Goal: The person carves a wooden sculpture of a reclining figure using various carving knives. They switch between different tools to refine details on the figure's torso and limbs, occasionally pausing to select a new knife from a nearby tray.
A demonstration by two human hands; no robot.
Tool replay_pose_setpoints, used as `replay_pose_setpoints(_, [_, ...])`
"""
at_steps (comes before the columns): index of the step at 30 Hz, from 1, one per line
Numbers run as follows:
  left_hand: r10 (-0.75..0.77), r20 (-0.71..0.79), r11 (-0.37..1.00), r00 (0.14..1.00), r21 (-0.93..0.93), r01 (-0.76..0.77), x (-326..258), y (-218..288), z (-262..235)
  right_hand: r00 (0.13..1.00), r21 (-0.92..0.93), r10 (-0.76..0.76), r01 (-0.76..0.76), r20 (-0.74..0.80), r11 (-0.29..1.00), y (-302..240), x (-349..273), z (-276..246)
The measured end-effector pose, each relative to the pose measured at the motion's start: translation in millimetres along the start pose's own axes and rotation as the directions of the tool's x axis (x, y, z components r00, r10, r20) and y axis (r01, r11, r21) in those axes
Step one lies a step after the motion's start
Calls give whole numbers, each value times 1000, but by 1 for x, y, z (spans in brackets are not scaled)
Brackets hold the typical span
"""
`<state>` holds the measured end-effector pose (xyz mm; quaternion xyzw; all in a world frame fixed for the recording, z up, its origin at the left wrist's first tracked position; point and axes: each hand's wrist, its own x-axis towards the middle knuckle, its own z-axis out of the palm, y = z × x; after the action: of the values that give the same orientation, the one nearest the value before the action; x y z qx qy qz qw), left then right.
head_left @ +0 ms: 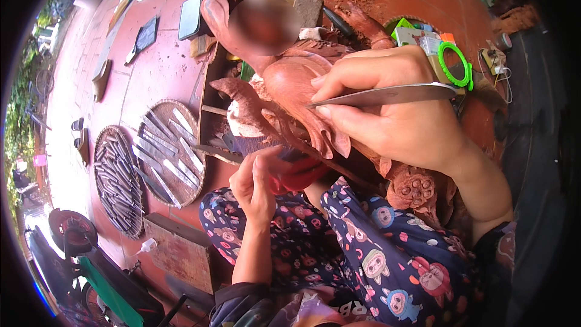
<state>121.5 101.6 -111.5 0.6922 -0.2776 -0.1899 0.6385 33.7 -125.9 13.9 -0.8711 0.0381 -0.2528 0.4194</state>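
A reddish-brown wooden carving of a figure point(292, 82) lies across the middle, with smooth folds and a carved lotus pod point(416, 192) at its lower right. My right hand point(393, 106) pinches a thin metal carving blade point(387, 94), whose pointed tip meets the carving's smooth surface near the folds. The blade's other end sticks out past my knuckles. My left hand point(253, 184) is raised beside the carving's near side, above my lap, its fingers curled; whatever they might hold is hidden.
Two round woven trays stand on the red tiles at left: one holds dark chisels point(118, 181), the other flat metal blades point(172, 154). Nearby are a wooden block point(178, 251), a tablet-like device point(190, 17), a green ring point(455, 65) and a power strip point(493, 57). Wood chips litter the far floor.
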Motion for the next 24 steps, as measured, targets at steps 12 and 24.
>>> replay_pose_setpoints(12, [501, 72, 834, 862, 224, -503, -13, 60, -2, 879, -49, 178, -175, 443, 983, -71, -11, 22])
replay_pose_setpoints(24, [-241, -733, 504, 636, 466, 727, -64, -116, -258, 886, -118, 175, -137, 429, 984, -56, -15, 14])
